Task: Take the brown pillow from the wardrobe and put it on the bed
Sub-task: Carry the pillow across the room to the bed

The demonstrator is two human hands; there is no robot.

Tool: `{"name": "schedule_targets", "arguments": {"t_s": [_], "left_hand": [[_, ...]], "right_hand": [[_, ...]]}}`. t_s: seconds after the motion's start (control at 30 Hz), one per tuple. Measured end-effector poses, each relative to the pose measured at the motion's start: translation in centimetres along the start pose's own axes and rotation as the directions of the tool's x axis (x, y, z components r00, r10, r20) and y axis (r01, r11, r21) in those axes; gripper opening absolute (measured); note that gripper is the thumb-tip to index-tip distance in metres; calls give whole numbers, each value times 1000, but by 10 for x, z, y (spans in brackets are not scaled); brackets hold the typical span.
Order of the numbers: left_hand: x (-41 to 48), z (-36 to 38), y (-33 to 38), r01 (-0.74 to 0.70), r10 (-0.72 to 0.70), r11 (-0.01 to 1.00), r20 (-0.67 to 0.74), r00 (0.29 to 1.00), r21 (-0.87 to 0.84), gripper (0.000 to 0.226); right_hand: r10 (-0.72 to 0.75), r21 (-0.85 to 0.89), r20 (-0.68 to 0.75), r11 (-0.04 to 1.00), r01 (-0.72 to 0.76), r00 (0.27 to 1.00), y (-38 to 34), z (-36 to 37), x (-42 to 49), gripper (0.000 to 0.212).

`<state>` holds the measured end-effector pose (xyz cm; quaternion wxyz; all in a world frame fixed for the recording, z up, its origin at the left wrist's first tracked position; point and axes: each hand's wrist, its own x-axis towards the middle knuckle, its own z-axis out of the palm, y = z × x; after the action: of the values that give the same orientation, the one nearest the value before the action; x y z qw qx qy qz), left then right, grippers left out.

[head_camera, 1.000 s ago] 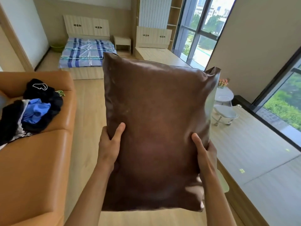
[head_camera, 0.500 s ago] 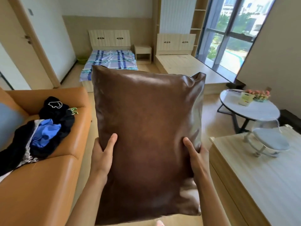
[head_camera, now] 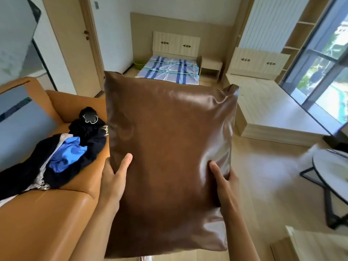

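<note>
I hold a large brown leather-look pillow upright in front of me with both hands. My left hand grips its left edge, thumb on the front face. My right hand grips its right edge the same way. The bed with a blue and white checked sheet stands at the far end of the room, straight ahead above the pillow's top edge. The wardrobe is out of view.
An orange sofa with a heap of dark and blue clothes runs along my left. A bare wooden bed platform lies right of the checked bed, a bedside table between them. A round table stands at right. Wooden floor leads ahead.
The view has swung left and forward: the bed now sits centred ahead, the round table has slid to the right edge. Both hands keep the same grip on the pillow.
</note>
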<state>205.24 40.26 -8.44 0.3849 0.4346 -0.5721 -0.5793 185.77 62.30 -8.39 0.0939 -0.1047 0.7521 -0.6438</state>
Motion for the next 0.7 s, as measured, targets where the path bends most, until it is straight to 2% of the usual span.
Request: {"name": "schedule_targets", "arguments": {"t_s": [0.1,0.17,0.23,0.3,0.4,0.47,0.57,0.63,0.7], "left_hand": [[74,32,7,23,-23,1000,0,1000,-2,76],[119,51,16,37,-37,999,21,999,-8,52],[160,67,28,21,-20,1000,57,998,-20,43],[205,85,39,4,-2,1000,78,997,-25,52],[259,111,54,-1,2,1000,92,996,-6,88],[298,129,57,-14,14,1000,98,995,-2,98],[359,160,55,6,-8,1000,90,996,15,109],[398,184,54,33,-34,999,75,997,13,110],[443,214,54,59,-60,998,69,996,6,86]], "right_hand": [[7,-17,-18,1000,-8,1000,-9,44,68,75],[11,-11,-30,1000,-12,999,-17,68,109,73],[4,9,-42,1000,-4,999,-25,90,145,73],[22,38,-43,999,-20,999,-32,113,186,70],[39,72,-40,997,-36,998,-37,145,241,56],[51,86,-36,995,-48,998,-36,166,281,53],[67,96,8,993,-67,998,-28,201,347,66],[85,87,18,992,-86,996,-25,224,395,74],[98,100,39,990,-101,994,-24,249,450,68]]}}
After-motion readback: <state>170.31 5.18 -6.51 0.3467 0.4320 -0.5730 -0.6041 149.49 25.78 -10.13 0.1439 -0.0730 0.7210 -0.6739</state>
